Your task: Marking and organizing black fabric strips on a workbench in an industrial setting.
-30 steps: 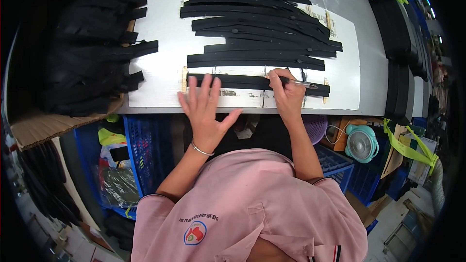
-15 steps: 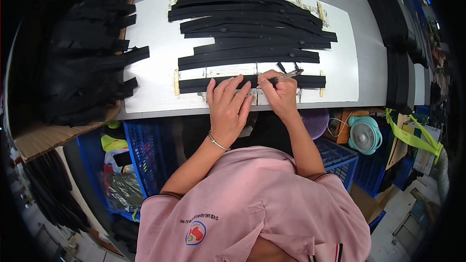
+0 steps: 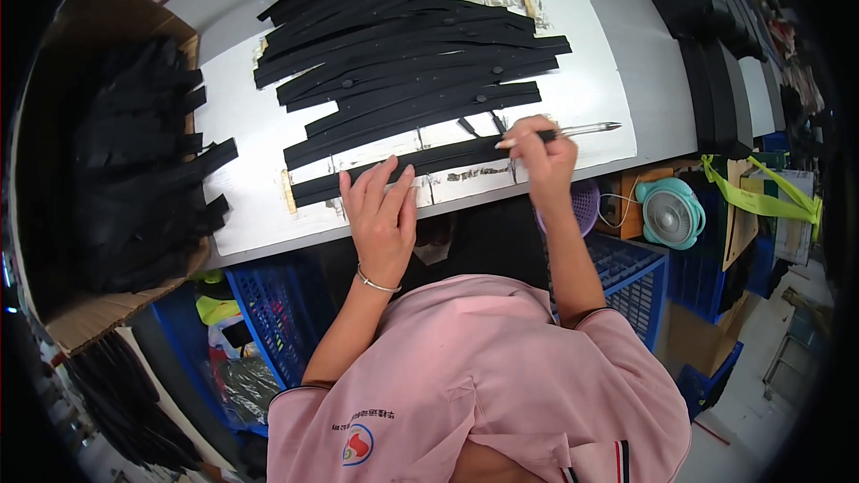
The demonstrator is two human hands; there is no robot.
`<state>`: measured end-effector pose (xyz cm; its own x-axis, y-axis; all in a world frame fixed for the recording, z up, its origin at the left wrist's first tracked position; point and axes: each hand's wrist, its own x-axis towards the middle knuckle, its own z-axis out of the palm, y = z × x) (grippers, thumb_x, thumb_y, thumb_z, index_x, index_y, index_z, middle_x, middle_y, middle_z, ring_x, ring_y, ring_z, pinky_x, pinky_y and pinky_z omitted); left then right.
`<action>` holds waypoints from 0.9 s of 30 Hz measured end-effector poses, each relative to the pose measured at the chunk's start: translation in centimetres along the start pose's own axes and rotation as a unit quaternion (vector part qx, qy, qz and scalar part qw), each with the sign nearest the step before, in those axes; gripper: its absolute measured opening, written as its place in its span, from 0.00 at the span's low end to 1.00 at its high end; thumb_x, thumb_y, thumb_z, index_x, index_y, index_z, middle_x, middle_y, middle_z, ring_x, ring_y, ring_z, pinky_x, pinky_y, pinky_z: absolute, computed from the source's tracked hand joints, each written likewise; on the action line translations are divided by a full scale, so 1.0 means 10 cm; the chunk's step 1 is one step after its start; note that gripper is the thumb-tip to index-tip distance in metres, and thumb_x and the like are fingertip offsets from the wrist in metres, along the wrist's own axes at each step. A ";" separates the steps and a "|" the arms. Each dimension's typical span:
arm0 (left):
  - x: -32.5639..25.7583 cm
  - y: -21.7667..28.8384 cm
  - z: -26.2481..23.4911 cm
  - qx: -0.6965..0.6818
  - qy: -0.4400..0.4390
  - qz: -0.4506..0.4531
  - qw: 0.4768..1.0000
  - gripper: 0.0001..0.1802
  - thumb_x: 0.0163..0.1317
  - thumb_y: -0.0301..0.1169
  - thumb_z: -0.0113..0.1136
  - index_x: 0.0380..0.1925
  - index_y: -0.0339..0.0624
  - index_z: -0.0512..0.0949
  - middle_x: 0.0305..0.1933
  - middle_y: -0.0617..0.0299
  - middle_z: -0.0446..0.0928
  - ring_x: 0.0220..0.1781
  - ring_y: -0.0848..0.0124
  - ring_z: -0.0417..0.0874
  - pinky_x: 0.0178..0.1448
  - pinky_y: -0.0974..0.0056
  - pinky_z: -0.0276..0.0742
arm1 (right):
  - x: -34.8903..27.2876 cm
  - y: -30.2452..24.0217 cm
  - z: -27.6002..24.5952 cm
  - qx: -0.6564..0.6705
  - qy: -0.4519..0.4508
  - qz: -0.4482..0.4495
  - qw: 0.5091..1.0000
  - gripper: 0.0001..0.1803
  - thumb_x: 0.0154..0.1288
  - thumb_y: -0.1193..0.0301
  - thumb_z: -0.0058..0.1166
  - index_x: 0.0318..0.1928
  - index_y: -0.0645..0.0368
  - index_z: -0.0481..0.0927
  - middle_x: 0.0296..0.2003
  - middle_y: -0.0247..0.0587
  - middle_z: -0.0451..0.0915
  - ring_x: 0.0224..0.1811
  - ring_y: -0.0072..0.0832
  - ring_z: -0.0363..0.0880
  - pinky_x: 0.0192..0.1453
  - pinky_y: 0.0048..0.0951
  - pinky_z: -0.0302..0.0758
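Note:
A long black fabric strip (image 3: 447,157) lies along the near side of a marked white board (image 3: 591,116). My left hand (image 3: 380,206) rests with outstretched fingers on the strip's left part. At its right part, my right hand (image 3: 544,156) is closed around a pen (image 3: 586,129) with a clear barrel, which points right, away from the strip. The right fingertips are at the strip; whether they pinch it I cannot tell. The hand hides the strip's right end. Beyond lie several more black strips (image 3: 403,63), overlapping in a pile, a few with small dark round pieces on them.
At the left, an open cardboard box (image 3: 76,45) holds many black strips. Stacked black pieces (image 3: 707,54) line the table's right side. Below the near edge are a blue crate (image 3: 277,313), a purple basket (image 3: 583,206) and a turquoise fan (image 3: 671,213). Someone's pink sleeve shows top left.
The view has turned, tilting the board and strips. My right hand has turned the pen outward to the right. My left hand stays on the near strip, nearer its left end.

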<state>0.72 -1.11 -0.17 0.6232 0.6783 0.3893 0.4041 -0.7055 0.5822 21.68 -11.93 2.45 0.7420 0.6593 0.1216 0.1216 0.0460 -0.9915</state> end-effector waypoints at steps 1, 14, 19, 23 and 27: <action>0.00 0.01 0.00 0.004 0.000 0.000 1.000 0.16 0.60 0.24 0.68 0.49 0.43 0.87 0.59 0.59 0.81 0.62 0.59 0.78 0.79 0.40 0.57 | 0.06 0.01 -0.09 -0.043 0.020 0.009 0.999 0.09 0.74 0.74 0.53 0.35 0.63 0.83 0.32 0.33 0.83 0.29 0.13 0.72 0.31 0.18 0.65; 0.72 0.36 0.54 -0.115 -0.102 0.083 0.985 0.14 0.66 0.29 0.66 0.50 0.41 0.84 0.60 0.53 0.81 0.68 0.53 0.77 0.80 0.44 0.56 | 0.12 0.19 -0.25 -0.073 0.008 0.031 0.997 0.08 0.73 0.76 0.55 0.35 0.67 0.83 0.30 0.33 0.83 0.29 0.15 0.75 0.35 0.20 0.71; 0.81 0.43 0.65 -0.114 -0.038 0.071 0.990 0.11 0.62 0.30 0.68 0.44 0.42 0.84 0.55 0.57 0.83 0.64 0.54 0.79 0.78 0.45 0.59 | 0.12 0.23 -0.25 -0.114 0.011 0.002 0.993 0.09 0.72 0.72 0.59 0.37 0.67 0.84 0.26 0.34 0.84 0.27 0.17 0.78 0.33 0.23 0.73; 0.66 0.55 0.73 -0.130 -0.054 0.103 0.985 0.07 0.56 0.27 0.71 0.36 0.44 0.85 0.49 0.62 0.84 0.57 0.59 0.80 0.76 0.45 0.62 | 0.11 0.26 -0.25 -0.123 0.007 -0.018 0.992 0.09 0.71 0.71 0.59 0.37 0.66 0.84 0.25 0.38 0.83 0.25 0.19 0.78 0.32 0.26 0.73; 0.61 0.57 0.78 -0.125 -0.057 0.088 0.987 0.07 0.55 0.25 0.70 0.35 0.43 0.85 0.49 0.62 0.84 0.57 0.60 0.80 0.76 0.45 0.62 | 0.11 0.26 -0.24 -0.128 0.004 -0.020 0.992 0.09 0.71 0.71 0.60 0.36 0.66 0.84 0.25 0.39 0.83 0.24 0.21 0.78 0.31 0.27 0.73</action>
<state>12.07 -2.63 -0.04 0.7454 0.5130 0.4258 0.1143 -0.7276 0.6764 24.38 -12.85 0.15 0.7383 0.6546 0.1625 0.3144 -0.1209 -0.9416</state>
